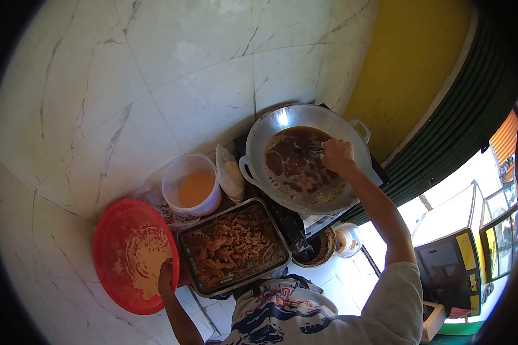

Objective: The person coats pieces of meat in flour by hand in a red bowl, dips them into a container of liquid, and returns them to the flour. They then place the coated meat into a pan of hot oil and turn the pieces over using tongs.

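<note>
A large metal wok (259,138) with two handles holds dark brown oil with bubbles and pieces in it. Over the wok, my right hand (338,155) is closed on a metal utensil (311,149) whose end reaches toward the oil. My left hand (166,276) is at the right rim of a red basin (106,253) that holds pale orange flour; its fingers are too dark to make out. Between basin and wok, a metal tray (233,284) carries many fried brown pieces (230,244).
A white bucket (208,210) of orange liquid and a plastic bag (230,175) stand behind the tray. A brown round container (323,253) and a clear jar (346,240) are below the wok. Marbled tiles (184,75) line the wall; a yellow-black cabinet (449,270) is at right.
</note>
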Demonstrator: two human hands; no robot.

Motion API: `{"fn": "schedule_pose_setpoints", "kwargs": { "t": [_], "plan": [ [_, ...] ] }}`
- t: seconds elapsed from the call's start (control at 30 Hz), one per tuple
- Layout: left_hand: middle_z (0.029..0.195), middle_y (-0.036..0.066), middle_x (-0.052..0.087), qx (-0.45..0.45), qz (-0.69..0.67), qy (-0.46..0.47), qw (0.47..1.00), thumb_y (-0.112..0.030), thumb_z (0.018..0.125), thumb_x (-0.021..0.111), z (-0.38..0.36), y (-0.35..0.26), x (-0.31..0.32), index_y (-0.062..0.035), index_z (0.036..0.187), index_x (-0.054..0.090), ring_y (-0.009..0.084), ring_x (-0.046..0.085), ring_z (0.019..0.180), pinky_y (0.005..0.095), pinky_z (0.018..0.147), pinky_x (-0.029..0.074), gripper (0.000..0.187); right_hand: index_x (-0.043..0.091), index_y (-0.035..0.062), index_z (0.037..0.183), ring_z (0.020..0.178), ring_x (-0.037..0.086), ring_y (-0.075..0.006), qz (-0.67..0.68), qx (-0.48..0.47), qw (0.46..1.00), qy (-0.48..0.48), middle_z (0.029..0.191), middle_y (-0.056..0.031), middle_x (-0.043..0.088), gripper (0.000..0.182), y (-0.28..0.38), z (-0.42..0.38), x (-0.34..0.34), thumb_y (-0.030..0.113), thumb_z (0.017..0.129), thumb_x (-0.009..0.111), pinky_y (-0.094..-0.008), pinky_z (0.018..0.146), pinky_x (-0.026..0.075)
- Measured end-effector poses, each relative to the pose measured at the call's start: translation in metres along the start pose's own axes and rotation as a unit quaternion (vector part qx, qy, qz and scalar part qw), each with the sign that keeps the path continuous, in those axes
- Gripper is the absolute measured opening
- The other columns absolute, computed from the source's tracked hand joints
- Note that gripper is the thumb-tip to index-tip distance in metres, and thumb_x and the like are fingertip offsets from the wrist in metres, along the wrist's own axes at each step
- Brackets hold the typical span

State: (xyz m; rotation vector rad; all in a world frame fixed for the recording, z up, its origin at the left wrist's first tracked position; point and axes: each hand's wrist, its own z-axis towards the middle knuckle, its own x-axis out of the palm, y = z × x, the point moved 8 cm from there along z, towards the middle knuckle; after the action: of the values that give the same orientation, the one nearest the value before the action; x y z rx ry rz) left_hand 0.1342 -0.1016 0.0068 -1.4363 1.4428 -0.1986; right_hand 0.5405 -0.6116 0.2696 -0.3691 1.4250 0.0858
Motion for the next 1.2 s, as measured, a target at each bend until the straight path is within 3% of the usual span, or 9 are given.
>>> {"fn": "schedule_pose_setpoints", "kwargs": {
  "t": [0.2,0.4,0.47,0.6,0.77,0.87,0.97,1.07,1.2],
  "plan": [
    [0.088,0.011,0.066,0.058,0.040,-0.017,0.997,-0.021,0.089,0.048,0.000,-0.008,-0.003,-0.0006,0.115,0.059,0.0174,0.063,0.072,0.0300,0.066,0.048,0.035,0.067,0.0112,0.099,0.089,0.064,-0.0235,0.026,-0.055,0.995,-0.083,0.093,-0.0073,0.065,0.026,0.004,-0.021,-0.031,0.024,0.077,0.065,-0.0392,0.076,0.050],
    [0.090,0.012,0.067,-0.037,0.001,0.023,0.999,-0.020,0.089,0.046,-0.003,-0.004,0.002,-0.0006,0.115,0.059,0.0184,0.063,0.073,0.0304,0.068,0.048,0.034,0.066,0.0109,0.104,0.083,0.064,-0.0223,0.055,-0.144,0.961,-0.231,0.099,-0.0043,0.066,0.035,0.006,-0.052,-0.051,0.023,0.071,0.070,-0.0385,0.071,0.051],
    [0.089,0.011,0.066,0.018,0.018,0.013,1.000,-0.020,0.089,0.046,0.005,0.003,0.002,-0.0010,0.115,0.058,0.0174,0.063,0.071,0.0300,0.065,0.048,0.034,0.067,0.0090,0.102,0.078,0.064,-0.0239,0.076,-0.170,0.944,-0.274,0.101,-0.0065,0.066,0.039,0.005,-0.060,-0.056,0.018,0.065,0.073,-0.0385,0.066,0.052],
    [0.088,0.010,0.066,0.048,0.014,0.012,0.999,-0.021,0.090,0.046,0.019,0.026,0.002,-0.0015,0.116,0.058,0.0164,0.062,0.070,0.0300,0.063,0.048,0.034,0.068,0.0103,0.101,0.078,0.065,-0.0223,0.087,-0.204,0.943,-0.247,0.098,-0.0054,0.067,0.037,0.007,-0.065,-0.056,0.020,0.066,0.074,-0.0365,0.066,0.053],
    [0.094,0.012,0.067,-0.040,-0.004,0.042,0.998,-0.023,0.090,0.047,-0.008,-0.012,0.006,-0.0007,0.117,0.057,0.0187,0.063,0.078,0.0305,0.070,0.049,0.036,0.069,0.0118,0.099,0.077,0.065,-0.0206,0.141,-0.174,0.931,-0.287,0.094,-0.0034,0.068,0.032,0.007,-0.074,-0.073,0.022,0.069,0.073,-0.0348,0.067,0.054],
    [0.097,0.013,0.066,-0.017,-0.023,0.029,0.999,-0.023,0.090,0.048,0.006,0.009,0.006,0.0005,0.118,0.057,0.0191,0.064,0.080,0.0299,0.072,0.049,0.037,0.070,0.0105,0.097,0.076,0.066,-0.0206,0.075,-0.205,0.950,-0.221,0.093,-0.0043,0.069,0.032,0.017,-0.073,-0.062,0.021,0.068,0.074,-0.0344,0.068,0.054],
    [0.100,0.014,0.066,-0.020,-0.005,0.033,0.999,-0.023,0.090,0.048,0.008,0.007,0.004,0.0018,0.119,0.056,0.0194,0.064,0.083,0.0300,0.074,0.049,0.039,0.070,0.0093,0.097,0.077,0.066,-0.0221,0.142,-0.139,0.953,-0.227,0.093,-0.0056,0.069,0.031,0.002,-0.074,-0.064,0.021,0.068,0.075,-0.0344,0.070,0.053],
    [0.102,0.015,0.066,-0.033,0.002,0.035,0.999,-0.023,0.090,0.049,0.003,0.003,0.006,0.0026,0.119,0.056,0.0196,0.064,0.085,0.0303,0.076,0.049,0.039,0.069,0.0063,0.098,0.079,0.066,-0.0259,0.117,-0.174,0.971,-0.112,0.094,-0.0108,0.068,0.033,0.015,-0.073,-0.062,0.020,0.069,0.075,-0.0362,0.070,0.054],
    [0.104,0.016,0.065,-0.007,-0.015,0.038,0.999,-0.024,0.090,0.049,0.003,-0.012,0.005,0.0033,0.118,0.056,0.0198,0.064,0.087,0.0304,0.077,0.049,0.040,0.069,0.0069,0.098,0.079,0.066,-0.0250,0.124,-0.168,0.968,-0.136,0.094,-0.0098,0.068,0.031,0.015,-0.076,-0.069,0.019,0.069,0.074,-0.0363,0.072,0.053]
  ]
}}
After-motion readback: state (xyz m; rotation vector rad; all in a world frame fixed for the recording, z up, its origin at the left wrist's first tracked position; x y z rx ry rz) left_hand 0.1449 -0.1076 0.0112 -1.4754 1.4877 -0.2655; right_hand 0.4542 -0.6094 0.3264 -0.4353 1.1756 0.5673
